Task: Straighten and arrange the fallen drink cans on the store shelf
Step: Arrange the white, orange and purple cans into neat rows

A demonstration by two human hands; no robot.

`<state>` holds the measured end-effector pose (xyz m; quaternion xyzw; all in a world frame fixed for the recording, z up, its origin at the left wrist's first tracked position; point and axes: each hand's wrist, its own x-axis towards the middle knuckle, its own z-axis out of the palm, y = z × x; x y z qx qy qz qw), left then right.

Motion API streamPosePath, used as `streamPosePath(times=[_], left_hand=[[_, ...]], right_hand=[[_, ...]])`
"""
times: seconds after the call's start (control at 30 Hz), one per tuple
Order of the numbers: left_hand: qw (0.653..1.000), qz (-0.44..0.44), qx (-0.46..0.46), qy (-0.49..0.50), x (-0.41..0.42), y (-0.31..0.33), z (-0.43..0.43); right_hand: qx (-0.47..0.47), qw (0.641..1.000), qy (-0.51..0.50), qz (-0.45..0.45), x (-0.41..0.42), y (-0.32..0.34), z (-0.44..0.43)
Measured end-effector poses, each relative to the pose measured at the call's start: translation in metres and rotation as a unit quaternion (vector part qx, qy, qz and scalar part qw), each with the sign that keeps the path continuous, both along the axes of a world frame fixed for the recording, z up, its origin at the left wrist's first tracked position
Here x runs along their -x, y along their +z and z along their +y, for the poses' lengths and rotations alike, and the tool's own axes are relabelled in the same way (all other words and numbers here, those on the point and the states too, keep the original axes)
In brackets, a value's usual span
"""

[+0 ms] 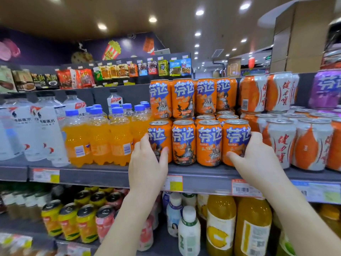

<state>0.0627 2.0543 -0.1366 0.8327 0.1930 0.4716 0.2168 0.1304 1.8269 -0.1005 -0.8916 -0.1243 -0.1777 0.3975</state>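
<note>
Four orange Fanta cans [196, 143] are stood upright in a row at the near edge of the shelf [114, 175]. The leftmost can is grasped by the left hand [147, 159], the rightmost by the right hand [256, 157].

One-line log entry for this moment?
left hand: on leftmost front can | right hand: on rightmost front can | front row: four upright | shelf

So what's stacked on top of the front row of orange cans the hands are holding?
A second tier of orange cans stands upright on cans behind the front row, which the left hand and right hand bracket. How deep the tier goes is hidden.
</note>
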Motion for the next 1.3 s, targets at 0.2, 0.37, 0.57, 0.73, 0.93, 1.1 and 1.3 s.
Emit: streamPosePath(times=[0.2,0.37,0.57,0.73,0.93,1.1,1.3], left_hand=[[1.000,-0.004,-0.001,-0.012,0.006,0.001,0.006],[0.997,-0.053,-0.054,-0.001,0.009,0.005,0.010],[0.986,-0.061,-0.154,-0.025,0.003,0.028,0.013],[0.980,-0.021,-0.194,-0.039,-0.002,0.043,0.022],[0.981,-0.032,-0.179,-0.071,-0.003,0.041,0.028],[0.978,-0.058,-0.200,-0.021,-0.004,0.038,0.014],[0.964,-0.150,-0.201,-0.091,-0.011,0.034,-0.051]], right_hand=[[-0.025,0.993,-0.053,-0.103,0.007,-0.006,0.006],[-0.025,0.942,0.015,-0.334,0.014,0.002,0.013],[0.126,0.926,0.032,-0.354,-0.011,-0.001,0.025],[0.139,0.922,0.031,-0.361,-0.017,0.002,0.022],[0.149,0.922,0.058,-0.352,-0.019,0.004,0.017],[-0.011,0.930,0.125,-0.345,-0.004,0.005,-0.008],[-0.171,0.911,-0.070,-0.368,-0.003,0.003,-0.078]])
